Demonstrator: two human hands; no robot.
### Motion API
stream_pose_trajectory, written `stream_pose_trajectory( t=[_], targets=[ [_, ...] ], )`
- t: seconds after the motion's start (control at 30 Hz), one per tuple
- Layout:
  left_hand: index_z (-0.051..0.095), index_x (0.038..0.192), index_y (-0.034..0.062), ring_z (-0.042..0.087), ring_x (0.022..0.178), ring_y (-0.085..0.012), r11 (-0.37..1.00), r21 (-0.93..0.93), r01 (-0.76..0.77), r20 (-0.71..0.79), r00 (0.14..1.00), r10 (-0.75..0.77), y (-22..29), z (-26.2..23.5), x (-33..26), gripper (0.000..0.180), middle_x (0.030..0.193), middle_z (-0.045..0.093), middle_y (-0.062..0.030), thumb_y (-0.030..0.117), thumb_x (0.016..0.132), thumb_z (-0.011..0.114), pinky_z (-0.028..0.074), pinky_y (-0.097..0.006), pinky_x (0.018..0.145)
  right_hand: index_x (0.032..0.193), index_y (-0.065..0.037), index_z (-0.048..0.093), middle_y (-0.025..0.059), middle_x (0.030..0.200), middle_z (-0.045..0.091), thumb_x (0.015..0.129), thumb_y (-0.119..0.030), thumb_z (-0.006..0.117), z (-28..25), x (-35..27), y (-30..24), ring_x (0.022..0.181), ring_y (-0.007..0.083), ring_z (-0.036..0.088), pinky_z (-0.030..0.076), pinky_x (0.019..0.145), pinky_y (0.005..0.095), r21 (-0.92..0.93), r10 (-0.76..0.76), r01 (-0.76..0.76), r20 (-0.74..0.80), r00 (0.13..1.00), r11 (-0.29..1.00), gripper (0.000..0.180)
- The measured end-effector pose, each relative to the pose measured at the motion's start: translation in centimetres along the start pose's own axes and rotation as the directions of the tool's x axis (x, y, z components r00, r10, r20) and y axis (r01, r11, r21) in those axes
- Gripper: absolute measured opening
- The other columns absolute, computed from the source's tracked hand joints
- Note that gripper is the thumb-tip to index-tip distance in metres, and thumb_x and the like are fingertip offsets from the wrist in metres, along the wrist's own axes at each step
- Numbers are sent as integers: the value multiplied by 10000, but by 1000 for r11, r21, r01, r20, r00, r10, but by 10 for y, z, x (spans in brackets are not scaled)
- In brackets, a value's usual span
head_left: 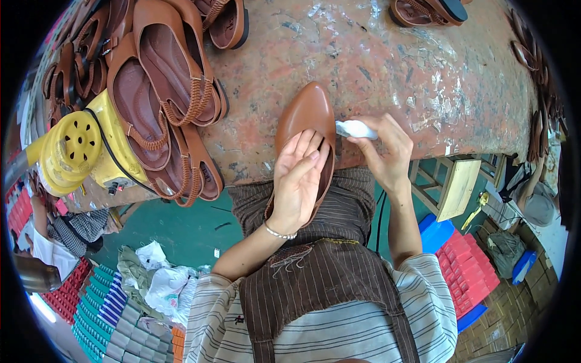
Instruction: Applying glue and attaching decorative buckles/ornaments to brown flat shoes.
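A brown leather slingback shoe (pixel 307 109) with a pointed toe reaches from my lap over the near edge of the worktable, toe facing away. My left hand (pixel 298 181) holds it palm up, with the fingertips tucked inside the opening under the upper. To the right, my right hand (pixel 390 151) pinches a small white object (pixel 358 129) with a greyish tip. That tip is at the right side of the shoe's upper. Whether the white object is a folded cloth or a little bottle, I cannot tell.
Several similar brown shoes (pixel 166 60) are heaped on the left of the scuffed worktable (pixel 363 72), beside a yellow machine housing (pixel 75 145). Another shoe (pixel 426 12) lies at the far edge. A wooden stool (pixel 458 189) and red stacked pieces (pixel 466 266) stand right.
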State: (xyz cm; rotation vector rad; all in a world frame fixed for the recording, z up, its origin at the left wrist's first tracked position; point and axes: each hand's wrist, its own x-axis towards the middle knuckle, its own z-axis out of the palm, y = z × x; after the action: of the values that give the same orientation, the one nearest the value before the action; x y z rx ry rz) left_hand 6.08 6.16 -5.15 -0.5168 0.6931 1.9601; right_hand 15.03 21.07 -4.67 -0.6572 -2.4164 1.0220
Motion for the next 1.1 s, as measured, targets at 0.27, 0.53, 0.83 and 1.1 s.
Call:
stream_pose_trajectory(
  t=[0.27,0.53,0.83,1.1],
  targets=[
    [306,1352,-62,275,1376,-265,999,49,-22,108,994,17,-6,-1,7,587,1445,316,-175,-159,797,471,205,-398,1161,940,-55,668,59,737,607,699,-143,760,5,6,-2,621,216,530,442,542,321,-140,-74,83,67,995,987,272],
    [309,1353,-64,269,1378,-261,998,66,-12,115,993,4,-5,-3,7,579,1458,301,-172,-150,804,472,200,-393,1159,908,-72,666,43,713,571,725,-199,743,4,12,-4,634,210,532,444,527,330,-212,-89,114,125,988,971,235],
    [318,1345,-70,282,1372,-269,997,79,-21,120,993,11,-5,-2,8,569,1435,325,-172,-140,802,476,204,-392,1158,880,-69,657,46,715,572,726,-191,739,3,16,-7,638,220,535,449,532,334,-251,-99,135,152,983,959,214],
    [302,1354,-73,281,1372,-270,996,82,-20,95,995,12,-6,-3,7,578,1438,322,-175,-145,806,470,211,-390,1157,871,-30,653,72,727,588,714,-124,743,1,20,-11,620,239,518,418,542,338,-231,-115,154,171,978,961,204]
  ],
)
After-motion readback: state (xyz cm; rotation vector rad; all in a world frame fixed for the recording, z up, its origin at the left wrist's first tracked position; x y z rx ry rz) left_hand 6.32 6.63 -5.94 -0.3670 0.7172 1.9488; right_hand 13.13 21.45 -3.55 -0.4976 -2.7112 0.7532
